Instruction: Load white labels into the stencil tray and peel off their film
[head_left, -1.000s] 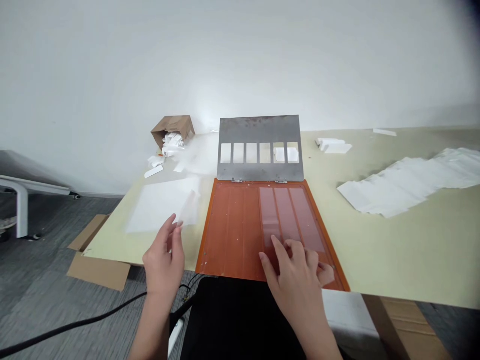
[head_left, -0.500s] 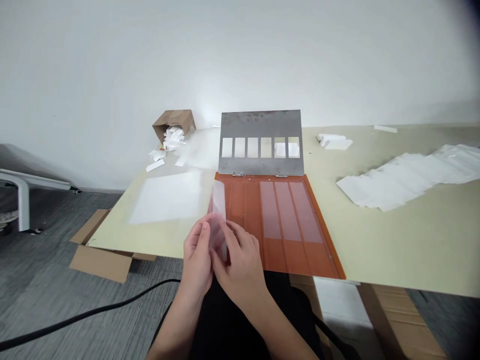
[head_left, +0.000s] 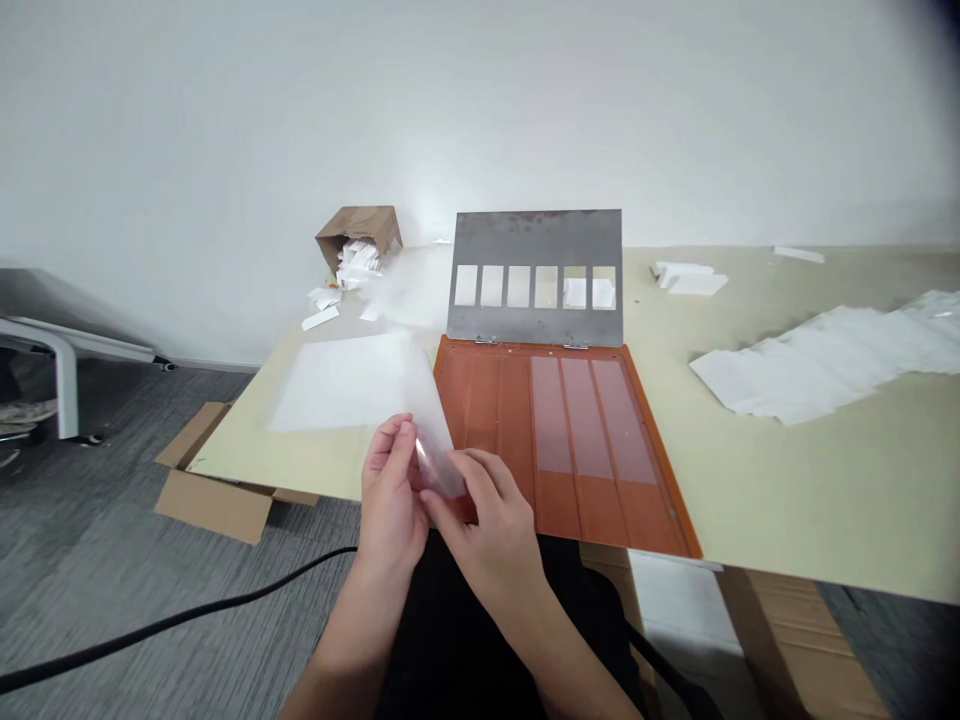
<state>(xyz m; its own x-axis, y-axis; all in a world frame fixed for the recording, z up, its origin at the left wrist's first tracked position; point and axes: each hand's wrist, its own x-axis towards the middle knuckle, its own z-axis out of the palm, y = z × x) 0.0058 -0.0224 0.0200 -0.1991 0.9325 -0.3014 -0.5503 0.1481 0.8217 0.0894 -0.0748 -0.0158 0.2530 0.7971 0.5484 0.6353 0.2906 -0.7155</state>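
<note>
A clear plastic film strip (head_left: 436,440) is pinched between my two hands over the near left corner of an orange-brown grooved tray (head_left: 480,400). My left hand (head_left: 391,495) grips its left edge with thumb and fingers. At the strip's lower right edge, my right hand (head_left: 491,515) is closed on it. Three pale translucent strips (head_left: 589,415) lie side by side in the tray's right grooves, while its left grooves show bare. Hinged to the back of the tray, a grey metal lid (head_left: 536,240) with a row of rectangular windows stands raised.
Left of the tray lie translucent white sheets (head_left: 337,385). Behind them a cardboard box (head_left: 367,225) spills white pieces. Small white blocks (head_left: 690,278) and a fanned row of white sheets (head_left: 817,365) are on the right. An open carton (head_left: 214,505) sits below the table edge.
The film strip has turned from upright to leaning up and left, and shows more of its face. Both hands keep hold of it. The whole view has shifted slightly.
</note>
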